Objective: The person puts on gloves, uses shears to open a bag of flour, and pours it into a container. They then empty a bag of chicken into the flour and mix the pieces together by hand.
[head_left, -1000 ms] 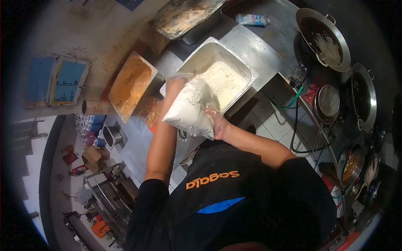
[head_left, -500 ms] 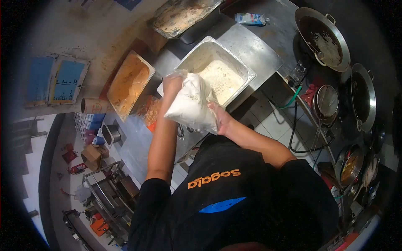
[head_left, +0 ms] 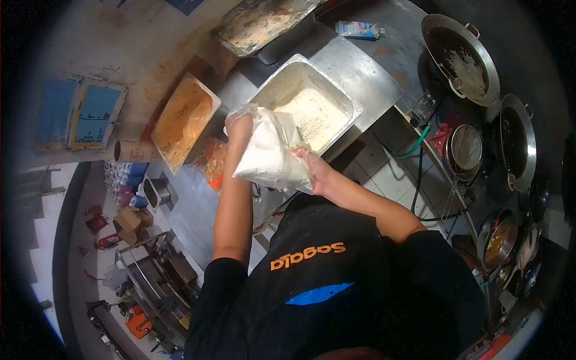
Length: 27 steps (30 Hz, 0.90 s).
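Powder bag (head_left: 270, 155) shifted slightly; cream powder (head_left: 321, 117) in pan (head_left: 300, 73).

At the back of the steel worktop (head_left: 366, 63) there is a metal container (head_left: 294, 36) with a crusty, pale layer on its top, and a blue and white packet (head_left: 359, 29) lies to the right of it. Further right stand a large pan (head_left: 493, 78) with dark liquid and a second pan (head_left: 531, 144). Near them is a round strainer (head_left: 467, 147), with a green hose (head_left: 415, 144) beside. Blue sheets (head_left: 96, 114) hang on the left wall.
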Tool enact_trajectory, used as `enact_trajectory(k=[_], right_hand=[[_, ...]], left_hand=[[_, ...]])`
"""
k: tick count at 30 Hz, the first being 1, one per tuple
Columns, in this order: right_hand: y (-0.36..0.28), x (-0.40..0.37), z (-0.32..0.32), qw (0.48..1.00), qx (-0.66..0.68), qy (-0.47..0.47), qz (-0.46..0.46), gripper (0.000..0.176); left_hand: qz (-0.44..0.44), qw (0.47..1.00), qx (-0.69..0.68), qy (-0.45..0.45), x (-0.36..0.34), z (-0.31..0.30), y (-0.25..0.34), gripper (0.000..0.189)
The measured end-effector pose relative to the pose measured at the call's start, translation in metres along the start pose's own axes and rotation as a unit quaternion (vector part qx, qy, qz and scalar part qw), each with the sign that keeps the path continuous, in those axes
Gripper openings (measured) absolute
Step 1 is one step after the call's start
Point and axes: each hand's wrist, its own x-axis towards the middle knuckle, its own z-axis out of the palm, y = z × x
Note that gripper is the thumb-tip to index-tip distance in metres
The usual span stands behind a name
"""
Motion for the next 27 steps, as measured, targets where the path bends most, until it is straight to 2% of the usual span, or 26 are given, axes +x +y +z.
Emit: enact_trajectory(k=[2, 3, 4, 6, 7, 8, 9, 10, 11, 12, 14, 15, 16, 17, 18, 19, 21, 22, 25, 26, 27], right_hand=[[0.005, 0.003, -0.004, 1.000, -0.019, 0.018, -0.001, 0.036], [0.006, 0.003, -0.003, 1.000, -0.015, 0.023, 0.010, 0.037], [0.004, 0.005, -0.002, 0.999, -0.012, 0.027, 0.019, 0.037], [0.007, -0.001, 0.009, 0.998, 0.016, 0.057, 0.008, 0.037], [0.010, -0.002, 0.008, 0.999, 0.012, 0.032, 0.007, 0.038], [0.010, -0.001, 0.006, 1.000, 0.005, 0.006, 0.007, 0.039], [0.008, 0.003, 0.006, 1.000, -0.003, 0.001, 0.014, 0.040], [0.011, 0.002, 0.005, 1.000, -0.002, 0.001, 0.018, 0.040], [0.011, 0.002, 0.008, 1.000, -0.010, 0.017, 0.023, 0.041], [0.010, 0.003, 0.012, 0.999, -0.018, 0.032, 0.025, 0.042], [0.010, -0.006, 0.017, 0.998, -0.011, 0.039, 0.045, 0.040], [0.011, -0.008, 0.019, 0.999, -0.018, 0.029, 0.031, 0.038], [0.012, -0.009, 0.019, 0.999, -0.027, 0.018, 0.016, 0.037], [0.014, -0.005, 0.014, 0.999, -0.026, 0.020, 0.019, 0.037], [0.019, 0.003, 0.005, 0.999, -0.015, 0.012, 0.034, 0.036], [0.020, 0.008, 0.000, 0.999, -0.007, 0.002, 0.048, 0.036], [0.015, -0.006, 0.014, 0.998, -0.003, 0.012, 0.053, 0.035], [0.013, -0.015, 0.021, 0.998, 0.006, 0.025, 0.058, 0.034], [0.013, -0.010, 0.019, 0.998, -0.014, 0.027, 0.051, 0.033], [0.018, -0.005, 0.014, 0.998, -0.018, 0.031, 0.048, 0.033], [0.021, -0.001, 0.010, 0.998, -0.006, 0.011, 0.054, 0.034]], left_hand=[[0.160, 0.986, -0.006, 0.052, -0.025, 0.022, -0.008, 0.016], [0.120, 0.992, 0.019, -0.018, -0.022, 0.004, -0.013, 0.011], [0.121, 0.992, 0.020, -0.018, -0.018, -0.003, -0.009, 0.011], [0.033, 0.998, 0.035, 0.030, -0.015, -0.010, 0.008, 0.007], [-0.024, 0.997, -0.071, 0.035, -0.009, -0.016, -0.001, 0.006], [-0.025, 0.996, -0.074, 0.037, -0.012, -0.014, -0.009, 0.006], [0.149, 0.989, -0.001, 0.000, -0.019, -0.011, -0.019, 0.007], [0.316, 0.945, 0.074, -0.037, -0.024, -0.010, -0.028, 0.010], [0.163, 0.985, 0.029, -0.045, -0.025, -0.013, -0.027, 0.010], [0.164, 0.985, 0.029, -0.042, -0.022, -0.017, -0.023, 0.010], [0.021, 1.000, -0.010, 0.018, -0.024, -0.023, -0.003, 0.007], [-0.044, 0.993, -0.087, 0.060, -0.047, -0.012, 0.022, 0.010], [-0.044, 0.993, -0.089, 0.061, -0.048, -0.014, 0.012, 0.010], [0.073, 0.996, 0.047, 0.012, -0.045, -0.018, -0.009, 0.012], [0.186, 0.965, 0.182, -0.038, -0.043, -0.024, -0.030, 0.014], [0.185, 0.965, 0.181, -0.035, -0.029, -0.032, -0.045, 0.014], [0.171, 0.926, 0.336, 0.022, 0.000, -0.045, -0.050, 0.018], [0.171, 0.926, 0.336, 0.023, -0.001, -0.045, -0.053, 0.018], [0.333, 0.875, 0.351, 0.005, -0.032, -0.024, -0.026, 0.017], [0.331, 0.876, 0.352, 0.005, -0.031, -0.025, -0.033, 0.017], [0.211, 0.930, 0.300, 0.019, -0.026, -0.026, -0.040, 0.019]])
